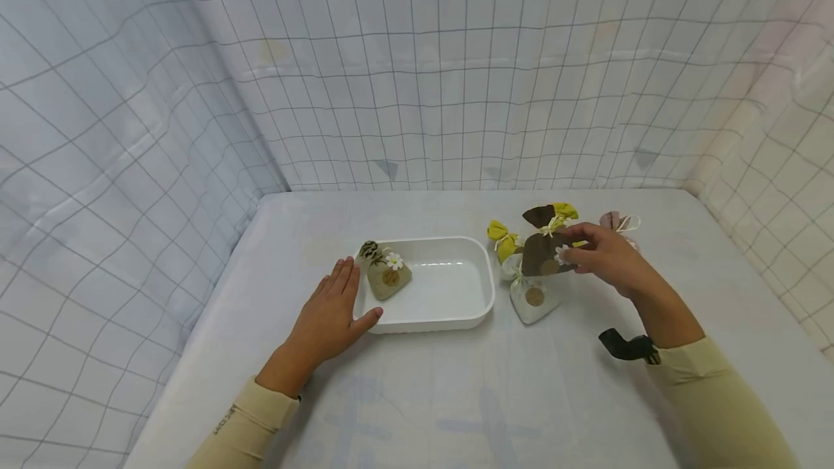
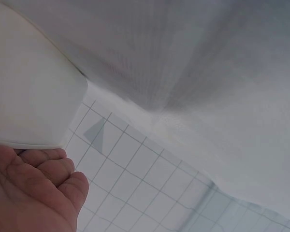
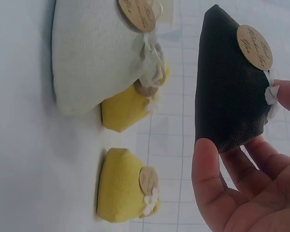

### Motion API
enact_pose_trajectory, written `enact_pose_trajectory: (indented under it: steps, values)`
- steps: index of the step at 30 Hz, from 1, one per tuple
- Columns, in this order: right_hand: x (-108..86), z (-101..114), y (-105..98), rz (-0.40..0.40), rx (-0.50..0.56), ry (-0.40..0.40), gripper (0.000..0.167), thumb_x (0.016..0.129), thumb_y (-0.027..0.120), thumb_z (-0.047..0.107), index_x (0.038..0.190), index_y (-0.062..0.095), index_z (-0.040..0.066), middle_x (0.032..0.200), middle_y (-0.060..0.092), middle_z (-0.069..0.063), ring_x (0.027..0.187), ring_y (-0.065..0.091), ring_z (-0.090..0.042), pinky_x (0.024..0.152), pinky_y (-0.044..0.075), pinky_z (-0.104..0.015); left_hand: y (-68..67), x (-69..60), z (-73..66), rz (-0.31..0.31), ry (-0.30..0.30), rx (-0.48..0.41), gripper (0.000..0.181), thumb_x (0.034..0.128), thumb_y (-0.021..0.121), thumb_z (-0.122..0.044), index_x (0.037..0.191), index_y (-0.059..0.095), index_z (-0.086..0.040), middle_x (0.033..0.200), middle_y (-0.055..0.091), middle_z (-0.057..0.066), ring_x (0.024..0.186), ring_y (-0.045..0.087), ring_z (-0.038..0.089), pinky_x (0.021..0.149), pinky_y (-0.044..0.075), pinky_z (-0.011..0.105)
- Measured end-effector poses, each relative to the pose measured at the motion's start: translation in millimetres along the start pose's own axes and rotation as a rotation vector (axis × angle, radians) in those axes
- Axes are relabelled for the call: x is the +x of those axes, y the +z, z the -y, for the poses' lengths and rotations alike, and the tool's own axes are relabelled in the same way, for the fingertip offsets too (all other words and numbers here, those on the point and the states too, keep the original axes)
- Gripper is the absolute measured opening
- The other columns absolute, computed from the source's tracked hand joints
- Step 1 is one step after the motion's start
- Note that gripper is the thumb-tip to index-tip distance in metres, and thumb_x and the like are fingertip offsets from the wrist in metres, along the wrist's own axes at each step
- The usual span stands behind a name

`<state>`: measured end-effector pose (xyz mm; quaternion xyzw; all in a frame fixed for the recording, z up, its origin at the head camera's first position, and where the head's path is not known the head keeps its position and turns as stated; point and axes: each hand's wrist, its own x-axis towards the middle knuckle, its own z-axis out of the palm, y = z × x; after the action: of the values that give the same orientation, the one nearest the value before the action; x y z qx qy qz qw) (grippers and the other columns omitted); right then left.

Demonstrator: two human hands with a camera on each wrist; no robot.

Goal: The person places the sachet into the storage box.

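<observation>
At the left of the white cloth-covered table (image 1: 423, 396), the person's left hand (image 1: 326, 317) lies flat with its fingers straight and close together, the thumb spread away; it grips nothing and rests against the left end of a shallow white rectangular tray (image 1: 452, 292). In that tray's left part sits an olive-green fabric pouch (image 1: 387, 282) with a white flower, its gathered neck toward the far left corner. Just past the tray's right end come a small yellow fabric pouch (image 1: 503, 243) and, nearer, a white fabric pouch (image 1: 523, 302) with a round tan tag. Over the white one is the dark brown fabric pouch (image 1: 537, 255), apart from the table in the right wrist view. Its gathered neck points far and slightly left, its wide base near, so the long axis runs roughly far to near. The right hand (image 1: 606, 259) has it from the right, thumb and fingers parted only by the pouch they pinch. I'd say the step in hand is lifting this pouch clear of its neighbours; the next move calls for a steady pinch and enough height to pass over them. Beyond that hand lies a dusty-pink fabric pouch (image 1: 610, 220) with a pale cord.
</observation>
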<state>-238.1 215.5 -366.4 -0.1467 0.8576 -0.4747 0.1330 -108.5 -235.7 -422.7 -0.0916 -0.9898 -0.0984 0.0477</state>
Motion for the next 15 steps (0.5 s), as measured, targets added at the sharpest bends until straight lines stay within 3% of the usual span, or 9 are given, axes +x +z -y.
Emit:
enact_pose_trajectory:
  steps: [15]
  values:
    - [14.8,21.8,19.7,0.032,0.028,-0.048,0.051,0.094,0.067,0.020,0.138,0.050,0.001,0.130,0.059,-0.019,0.111,0.061,-0.031,0.086,0.055,-0.042,0.8,-1.4,-0.6,-0.006,0.000,0.000,0.096,0.0963,0.046,-0.064,0.154,0.021,0.008,0.162,0.015,0.023,0.150,0.011,0.036,0.117,0.020,0.053]
